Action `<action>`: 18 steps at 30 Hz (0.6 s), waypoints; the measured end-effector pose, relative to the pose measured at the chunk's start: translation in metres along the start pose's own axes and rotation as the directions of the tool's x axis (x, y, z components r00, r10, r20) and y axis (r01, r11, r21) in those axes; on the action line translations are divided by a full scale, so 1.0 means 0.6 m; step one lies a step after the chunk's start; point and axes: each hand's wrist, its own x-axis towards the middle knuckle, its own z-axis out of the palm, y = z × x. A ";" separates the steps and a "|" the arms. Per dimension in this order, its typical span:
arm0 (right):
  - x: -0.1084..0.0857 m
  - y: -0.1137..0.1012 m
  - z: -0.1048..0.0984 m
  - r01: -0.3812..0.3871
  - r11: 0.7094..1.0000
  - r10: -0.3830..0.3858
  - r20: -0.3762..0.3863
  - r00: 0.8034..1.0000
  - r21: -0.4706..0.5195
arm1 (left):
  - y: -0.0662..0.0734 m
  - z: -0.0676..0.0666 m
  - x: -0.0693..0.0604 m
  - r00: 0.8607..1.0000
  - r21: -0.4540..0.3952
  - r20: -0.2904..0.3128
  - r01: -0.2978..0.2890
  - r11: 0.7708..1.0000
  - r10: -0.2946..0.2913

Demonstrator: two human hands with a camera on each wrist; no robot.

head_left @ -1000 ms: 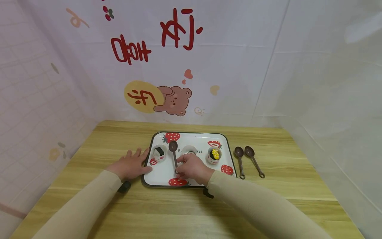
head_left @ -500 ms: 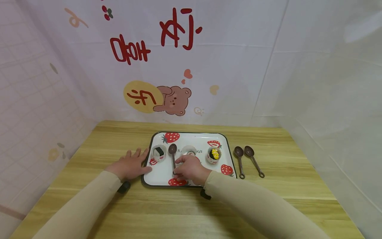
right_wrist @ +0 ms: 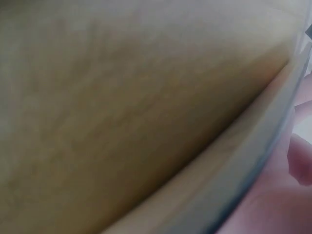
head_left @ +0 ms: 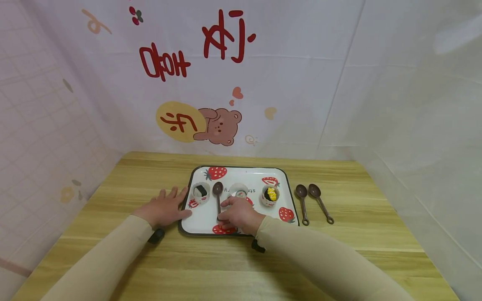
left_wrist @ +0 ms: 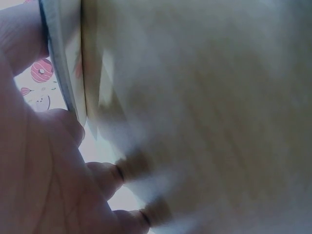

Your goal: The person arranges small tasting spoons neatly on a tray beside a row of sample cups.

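Note:
A brown spoon (head_left: 218, 189) lies on the left half of a white strawberry-print tray (head_left: 199, 223), bowl end away from me. My right hand (head_left: 241, 215) pinches the end of its handle; the fingertips are partly hidden. With fingers spread, my left hand (head_left: 162, 207) rests at the tray's left edge, its thumb over the rim. The left wrist view has that palm (left_wrist: 39, 170) beside the tray's rim (left_wrist: 63, 73). Left of the spoon stands a paper cup (head_left: 201, 200) with a black-and-white piece, perhaps a toy rice ball.
A second cup (head_left: 239, 188) stands mid-tray with a whitish round piece inside. The right cup (head_left: 269, 202) holds a yellow-and-black piece. Two more brown spoons, one (head_left: 301, 191) and another (head_left: 315, 191), lie on the wooden table (head_left: 361, 234) right of the tray.
The spoon has moved slightly left and toward me with my right hand, and is now straighter on the tray. My left hand has stayed in place.

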 end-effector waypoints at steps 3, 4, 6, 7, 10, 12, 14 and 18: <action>0.000 0.001 -0.001 -0.001 1.000 0.001 0.004 1.000 -0.003 | 0.002 -0.001 0.000 1.000 0.009 0.000 -0.001 1.000 0.001; -0.001 0.001 -0.001 0.000 1.000 0.000 0.004 1.000 -0.002 | 0.003 -0.001 0.000 1.000 0.011 0.000 -0.001 1.000 0.001; -0.001 0.001 -0.001 0.000 1.000 0.000 0.005 1.000 0.000 | 0.003 -0.003 -0.001 1.000 0.011 0.003 0.002 1.000 -0.002; -0.002 0.001 -0.001 0.000 1.000 0.000 0.005 1.000 -0.003 | 0.004 -0.004 -0.002 1.000 0.011 0.004 0.004 1.000 -0.004; -0.002 0.001 -0.001 -0.004 1.000 0.004 0.005 1.000 -0.010 | 0.005 -0.005 -0.004 1.000 0.011 0.005 0.004 1.000 -0.004; -0.002 0.001 0.000 -0.006 1.000 0.006 0.005 1.000 -0.014 | 0.005 -0.006 -0.005 1.000 0.014 0.004 0.003 1.000 -0.003; -0.001 0.002 0.000 -0.007 1.000 0.007 0.006 1.000 -0.011 | 0.006 -0.006 -0.005 1.000 0.015 0.003 0.000 1.000 0.000; 0.000 0.003 0.001 -0.003 1.000 0.003 0.008 1.000 -0.004 | 0.006 -0.006 -0.006 1.000 0.011 0.003 0.002 1.000 -0.002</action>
